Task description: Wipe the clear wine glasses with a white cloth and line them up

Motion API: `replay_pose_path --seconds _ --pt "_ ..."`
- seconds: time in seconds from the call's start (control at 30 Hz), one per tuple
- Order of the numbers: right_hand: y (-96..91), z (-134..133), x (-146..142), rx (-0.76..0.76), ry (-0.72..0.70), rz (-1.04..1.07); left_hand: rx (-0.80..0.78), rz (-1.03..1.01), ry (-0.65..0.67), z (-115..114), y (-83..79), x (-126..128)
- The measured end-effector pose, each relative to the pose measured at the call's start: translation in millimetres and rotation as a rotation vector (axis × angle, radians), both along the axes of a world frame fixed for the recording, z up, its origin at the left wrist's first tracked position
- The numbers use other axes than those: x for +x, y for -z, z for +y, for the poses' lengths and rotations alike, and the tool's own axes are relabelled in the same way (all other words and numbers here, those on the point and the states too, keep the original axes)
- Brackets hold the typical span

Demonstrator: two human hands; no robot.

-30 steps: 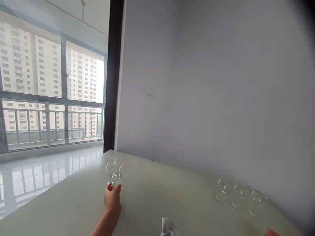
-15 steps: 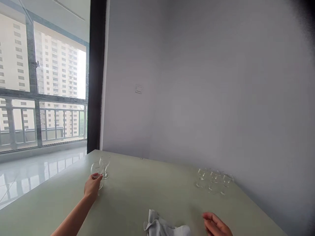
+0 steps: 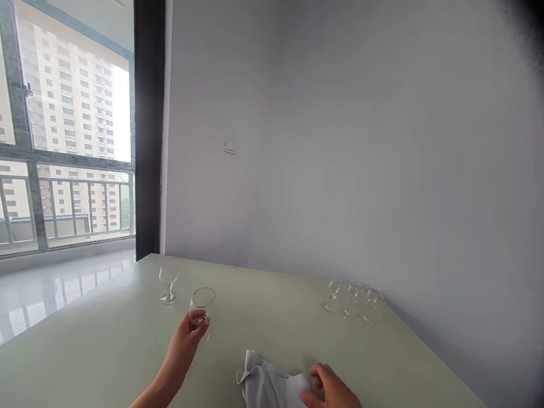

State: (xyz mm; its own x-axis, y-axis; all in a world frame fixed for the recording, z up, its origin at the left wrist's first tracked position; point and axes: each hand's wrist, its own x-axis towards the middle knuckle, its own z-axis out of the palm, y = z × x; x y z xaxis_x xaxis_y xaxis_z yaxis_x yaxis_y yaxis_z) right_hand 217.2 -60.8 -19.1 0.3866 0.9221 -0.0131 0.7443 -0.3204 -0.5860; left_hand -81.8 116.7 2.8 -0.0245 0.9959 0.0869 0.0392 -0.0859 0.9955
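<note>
Holds a wine glass (image 3: 202,303) upright by its lower bowl and stem, just above the table (image 3: 106,340), left of the middle, in the left hand (image 3: 182,340), fingers pinched round it. Lays the right hand (image 3: 330,389), fingers loosely bent, on a grey cloth (image 3: 263,386) at the near edge; cannot tell whether gripping. Farther left, a second glass (image 3: 169,281) standing.

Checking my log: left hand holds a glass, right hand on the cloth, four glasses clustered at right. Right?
No: the head view shows three glasses clustered at right, not four. The left hand holds a glass, right hand on the cloth.
</note>
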Motion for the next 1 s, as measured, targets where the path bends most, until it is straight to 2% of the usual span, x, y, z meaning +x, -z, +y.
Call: replay_pose_path --seconds 0.07,0.1,0.23,0.3,0.4,0.53,0.6,0.73,0.8,0.87,1.0 --pt "-8.3 6 -8 0.063 -0.010 -0.065 0.022 -0.016 0.026 -3 0.7 18" --pt "-13.2 11 -15 0.087 -0.059 -0.084 0.033 -0.021 0.036 -3 1.9 27" --pt "-22.5 42 -55 -0.012 -0.311 -0.109 0.079 -0.028 0.069 -7 11.1 65" --pt "-17.8 58 -74 -0.079 -0.337 -0.136 0.098 -0.022 0.080 -10 18.0 77" --pt "-5.9 74 -90 -0.095 -0.267 -0.088 0.111 0.003 0.084 -13 29.4 79" --pt "-3.8 78 -86 -0.026 -0.157 0.148 0.100 0.029 0.060 -9 40.7 66" --pt "-12.0 77 -76 0.005 -0.175 0.243 0.090 0.032 0.049 -5 42.9 60" --pt "-27.2 75 -51 0.139 -0.199 0.658 0.085 0.023 0.065 -3 40.8 58" --pt "-25.1 74 -43 0.187 -0.162 0.824 0.084 0.019 0.075 -6 38.3 60" --pt "-17.3 72 -40 0.176 -0.140 0.954 0.081 0.012 0.083 -9 35.9 61" --pt "-6.7 66 -41 0.186 -0.134 1.343 0.044 -0.036 0.131 -13 30.6 62"
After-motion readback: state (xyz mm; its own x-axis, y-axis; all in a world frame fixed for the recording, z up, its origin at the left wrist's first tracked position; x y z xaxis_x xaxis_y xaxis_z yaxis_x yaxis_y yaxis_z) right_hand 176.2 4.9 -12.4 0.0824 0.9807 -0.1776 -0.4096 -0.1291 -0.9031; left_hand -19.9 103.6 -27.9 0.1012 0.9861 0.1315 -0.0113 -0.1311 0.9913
